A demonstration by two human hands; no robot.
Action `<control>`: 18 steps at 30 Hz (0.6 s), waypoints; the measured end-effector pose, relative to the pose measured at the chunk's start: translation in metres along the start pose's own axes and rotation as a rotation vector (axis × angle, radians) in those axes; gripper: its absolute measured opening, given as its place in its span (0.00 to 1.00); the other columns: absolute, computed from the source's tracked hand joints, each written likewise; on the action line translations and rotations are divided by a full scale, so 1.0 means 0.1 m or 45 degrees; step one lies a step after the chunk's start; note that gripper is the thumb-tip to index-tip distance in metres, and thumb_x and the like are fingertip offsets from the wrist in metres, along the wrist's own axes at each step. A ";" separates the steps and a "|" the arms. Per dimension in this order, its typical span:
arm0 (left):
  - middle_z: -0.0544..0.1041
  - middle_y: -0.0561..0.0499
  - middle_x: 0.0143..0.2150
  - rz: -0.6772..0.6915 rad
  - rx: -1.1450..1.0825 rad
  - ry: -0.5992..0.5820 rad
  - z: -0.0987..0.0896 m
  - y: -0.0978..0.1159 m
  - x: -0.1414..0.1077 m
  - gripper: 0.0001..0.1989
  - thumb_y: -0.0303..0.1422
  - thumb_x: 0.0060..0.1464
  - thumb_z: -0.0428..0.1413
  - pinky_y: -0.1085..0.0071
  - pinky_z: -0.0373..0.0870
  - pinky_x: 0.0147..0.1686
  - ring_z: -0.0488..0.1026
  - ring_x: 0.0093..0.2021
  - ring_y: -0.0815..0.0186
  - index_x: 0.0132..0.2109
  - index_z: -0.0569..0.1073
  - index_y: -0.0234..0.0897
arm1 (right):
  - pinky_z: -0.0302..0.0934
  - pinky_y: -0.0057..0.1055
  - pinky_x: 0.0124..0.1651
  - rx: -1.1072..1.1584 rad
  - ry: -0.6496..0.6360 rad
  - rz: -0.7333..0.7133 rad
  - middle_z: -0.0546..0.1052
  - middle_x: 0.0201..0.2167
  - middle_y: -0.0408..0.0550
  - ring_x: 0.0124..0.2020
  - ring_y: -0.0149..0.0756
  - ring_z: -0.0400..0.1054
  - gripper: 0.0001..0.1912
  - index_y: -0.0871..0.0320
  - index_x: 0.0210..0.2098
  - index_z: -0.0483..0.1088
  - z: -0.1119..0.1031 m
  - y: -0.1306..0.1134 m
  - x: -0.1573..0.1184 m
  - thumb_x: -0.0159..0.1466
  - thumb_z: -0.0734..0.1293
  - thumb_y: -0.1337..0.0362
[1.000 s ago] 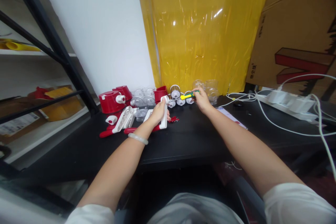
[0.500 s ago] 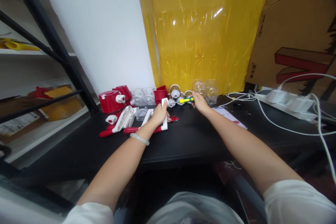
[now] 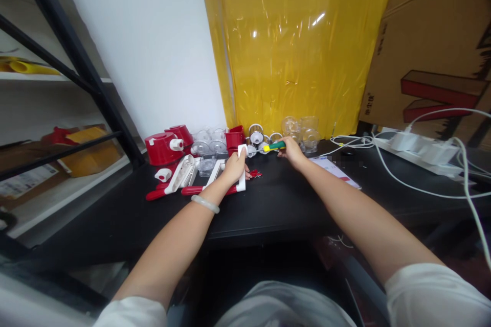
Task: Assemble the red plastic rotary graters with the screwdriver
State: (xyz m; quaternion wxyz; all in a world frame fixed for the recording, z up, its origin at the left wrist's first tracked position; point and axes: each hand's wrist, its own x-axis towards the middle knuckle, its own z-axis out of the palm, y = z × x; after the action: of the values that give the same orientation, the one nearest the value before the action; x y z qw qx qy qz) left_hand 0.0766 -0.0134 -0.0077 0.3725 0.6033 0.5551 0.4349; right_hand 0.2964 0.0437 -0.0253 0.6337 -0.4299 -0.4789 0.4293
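Observation:
My left hand (image 3: pixel 235 166) is wrapped round a white plastic frame (image 3: pixel 242 182) with a red handle, held upright over the black table. To its right, my right hand (image 3: pixel 291 152) grips a green and yellow screwdriver (image 3: pixel 275 146), whose yellow end points left toward the white frame. The tool's thin shaft is too small to make out. Small red pieces (image 3: pixel 254 174) lie just right of my left hand. Metal-rimmed cylinders (image 3: pixel 255 134) and a red square part (image 3: pixel 235 138) stand behind the hands.
Red housings (image 3: pixel 163 148), clear cups (image 3: pixel 209 142) and white frames with red handles (image 3: pixel 184 173) are at the left. More clear containers (image 3: pixel 309 133) stand behind my right hand. A phone-like panel (image 3: pixel 335 171), white cables and a power strip (image 3: pixel 418 156) lie to the right.
The screwdriver has turned in my right hand, with more green showing now. The white frame and my left hand have shifted very slightly right.

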 end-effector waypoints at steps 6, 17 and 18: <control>0.70 0.56 0.18 -0.031 0.031 0.006 0.00 0.01 -0.03 0.21 0.49 0.72 0.44 0.73 0.69 0.19 0.74 0.17 0.63 0.48 0.66 0.35 | 0.60 0.31 0.23 -0.237 -0.004 -0.115 0.66 0.16 0.39 0.17 0.32 0.60 0.20 0.52 0.29 0.63 -0.04 0.06 0.03 0.67 0.64 0.44; 0.70 0.56 0.18 -0.036 -0.051 0.008 0.01 0.00 0.01 0.23 0.51 0.71 0.45 0.72 0.71 0.21 0.75 0.18 0.62 0.51 0.67 0.34 | 0.62 0.26 0.28 0.140 0.015 0.067 0.64 0.19 0.34 0.19 0.28 0.58 0.07 0.52 0.35 0.62 0.05 0.00 0.01 0.64 0.65 0.58; 0.70 0.56 0.18 -0.034 -0.059 0.003 0.00 0.01 0.01 0.23 0.51 0.71 0.44 0.72 0.71 0.21 0.75 0.18 0.62 0.52 0.66 0.34 | 0.61 0.25 0.28 0.172 0.014 0.061 0.64 0.20 0.35 0.20 0.28 0.59 0.07 0.52 0.35 0.62 0.06 -0.01 0.01 0.64 0.65 0.59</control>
State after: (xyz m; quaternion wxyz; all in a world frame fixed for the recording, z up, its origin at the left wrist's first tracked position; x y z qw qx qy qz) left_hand 0.0773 -0.0128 -0.0071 0.3913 0.5865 0.5533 0.4435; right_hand 0.2913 0.0452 -0.0229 0.6535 -0.3997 -0.4349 0.4734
